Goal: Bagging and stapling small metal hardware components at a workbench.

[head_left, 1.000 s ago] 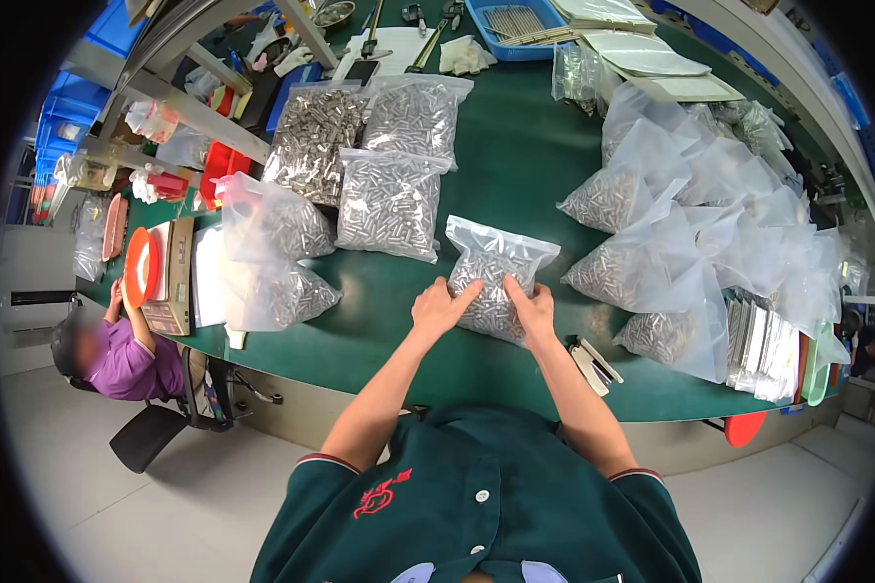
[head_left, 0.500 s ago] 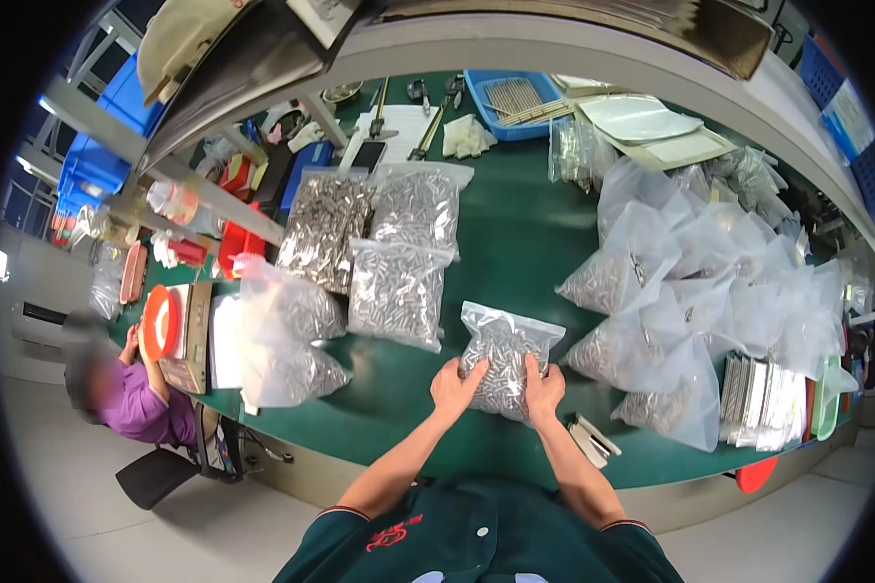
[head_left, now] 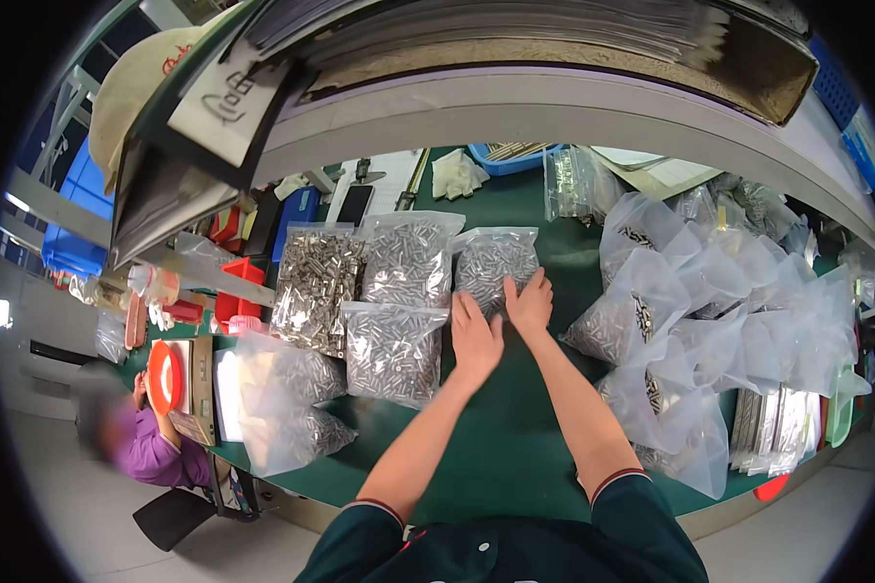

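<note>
A clear zip bag of small metal pins (head_left: 496, 257) lies flat on the green table, at the right end of the far row of filled bags. My left hand (head_left: 476, 340) rests at its near left edge, fingers stretched out. At the bag's near right corner is my right hand (head_left: 529, 303), its thumb on the plastic and its fingers extended along the side. Neither hand wraps round the bag. Left of it lie a second bag of pins (head_left: 410, 257), a bag of larger shiny metal tubes (head_left: 313, 287) and a nearer bag of pins (head_left: 394, 355).
Open-topped plastic bags of metal parts (head_left: 642, 330) crowd the right side. More bags (head_left: 297, 389) stand at left, by a scale (head_left: 200, 389) with an orange bowl (head_left: 165, 377). A shelf (head_left: 554, 107) with binders overhangs the far edge. A seated person (head_left: 160, 447) is at left.
My hands have moved the bag of pins away from me, from the near edge to the far row, and their grip has loosened. The view has shifted, with the shelf now lower.
</note>
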Available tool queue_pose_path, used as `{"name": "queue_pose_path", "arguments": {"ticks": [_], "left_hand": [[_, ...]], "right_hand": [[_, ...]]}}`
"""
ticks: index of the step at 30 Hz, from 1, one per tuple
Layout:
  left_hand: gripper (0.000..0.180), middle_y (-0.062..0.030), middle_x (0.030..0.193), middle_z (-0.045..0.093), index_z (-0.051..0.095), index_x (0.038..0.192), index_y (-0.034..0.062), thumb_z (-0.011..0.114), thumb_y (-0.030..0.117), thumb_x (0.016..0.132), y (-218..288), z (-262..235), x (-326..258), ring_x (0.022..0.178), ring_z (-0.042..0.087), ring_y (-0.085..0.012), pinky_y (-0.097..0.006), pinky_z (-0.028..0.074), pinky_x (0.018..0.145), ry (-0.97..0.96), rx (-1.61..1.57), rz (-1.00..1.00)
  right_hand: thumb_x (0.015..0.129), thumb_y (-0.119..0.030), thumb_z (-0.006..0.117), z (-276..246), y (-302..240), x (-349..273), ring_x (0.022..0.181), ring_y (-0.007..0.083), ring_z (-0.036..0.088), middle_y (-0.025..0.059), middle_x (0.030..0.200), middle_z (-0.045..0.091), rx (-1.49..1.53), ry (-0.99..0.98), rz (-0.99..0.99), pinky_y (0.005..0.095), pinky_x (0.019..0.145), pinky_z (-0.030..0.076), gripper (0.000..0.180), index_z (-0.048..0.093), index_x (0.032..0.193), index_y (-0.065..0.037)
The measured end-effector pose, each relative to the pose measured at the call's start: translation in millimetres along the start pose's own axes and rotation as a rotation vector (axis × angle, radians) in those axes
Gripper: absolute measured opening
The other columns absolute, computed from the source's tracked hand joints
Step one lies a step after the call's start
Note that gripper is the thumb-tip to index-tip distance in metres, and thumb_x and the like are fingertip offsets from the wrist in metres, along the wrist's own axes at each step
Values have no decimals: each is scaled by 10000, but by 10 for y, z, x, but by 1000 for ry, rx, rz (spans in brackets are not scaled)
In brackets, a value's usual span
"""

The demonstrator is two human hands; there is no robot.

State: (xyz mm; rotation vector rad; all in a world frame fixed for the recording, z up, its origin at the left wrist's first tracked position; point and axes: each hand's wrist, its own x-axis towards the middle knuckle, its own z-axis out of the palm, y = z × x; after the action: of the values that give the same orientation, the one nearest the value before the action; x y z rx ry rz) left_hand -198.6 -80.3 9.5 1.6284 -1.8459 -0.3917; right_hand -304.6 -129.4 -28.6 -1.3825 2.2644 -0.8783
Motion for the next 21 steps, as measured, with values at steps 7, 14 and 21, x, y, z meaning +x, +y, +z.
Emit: {"name": "queue_pose_path", "arguments": {"ticks": [7,14,21], "left_hand": [[566,-218,1423,267,355,1322,-14,523,262,857,-103,161,396,1314,258,-384,-489,240,1049,27,104,171],[564,-183,1387,364,489,1260,39,534,393,824,-87,324,706,1307,288,-358,-480,228,1055,-53,237,307],[613,-185,1401,339,463,1288,55,557,413,799,-83,296,717,1315,267,-374,-509,216,1053,-149,188,371]], "right_hand": [[778,-395,638,-55,11,-252,1052,409,448,225,1217,445,-23,44,-156,501,852,390,836,223,1382,9],[712,-312,695,-89,133,-178,1022,417,470,237,1079,505,185,-46,113,467,885,397,683,419,1245,14],[731,-291,692,-64,132,-250,928,408,485,226,955,516,136,181,-24,487,780,410,573,480,1146,43]]}}
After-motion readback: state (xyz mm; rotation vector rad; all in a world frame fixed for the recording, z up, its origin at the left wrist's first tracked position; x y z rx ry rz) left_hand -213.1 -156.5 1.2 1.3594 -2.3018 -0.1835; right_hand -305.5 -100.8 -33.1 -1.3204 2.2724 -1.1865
